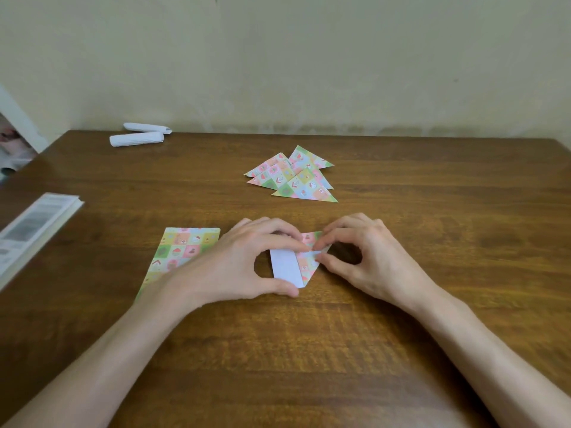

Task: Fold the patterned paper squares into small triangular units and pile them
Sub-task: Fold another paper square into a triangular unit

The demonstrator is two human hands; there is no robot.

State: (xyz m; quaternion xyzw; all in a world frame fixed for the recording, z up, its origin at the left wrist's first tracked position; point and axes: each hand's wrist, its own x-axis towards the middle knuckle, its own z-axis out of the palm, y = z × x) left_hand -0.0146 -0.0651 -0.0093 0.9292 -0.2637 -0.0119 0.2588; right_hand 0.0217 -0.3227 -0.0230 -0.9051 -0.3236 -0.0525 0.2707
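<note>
A half-folded patterned paper [290, 267] lies on the wooden table [309, 335] in front of me, its white underside showing on the left and a patterned flap on the right. My left hand [244, 267] holds it, index finger curled over the top and thumb pressing the lower edge. My right hand [364, 254] pinches the patterned flap's right corner between thumb and index finger. Beyond them sits a loose pile of folded patterned triangles [293, 177]. A stack of flat patterned paper squares [179, 251] lies to the left, partly under my left wrist.
Two rolled white bundles [139, 137] lie at the table's far left, by the wall. A book with white pages [34, 230] rests at the left edge. A pale wall rises just behind the table.
</note>
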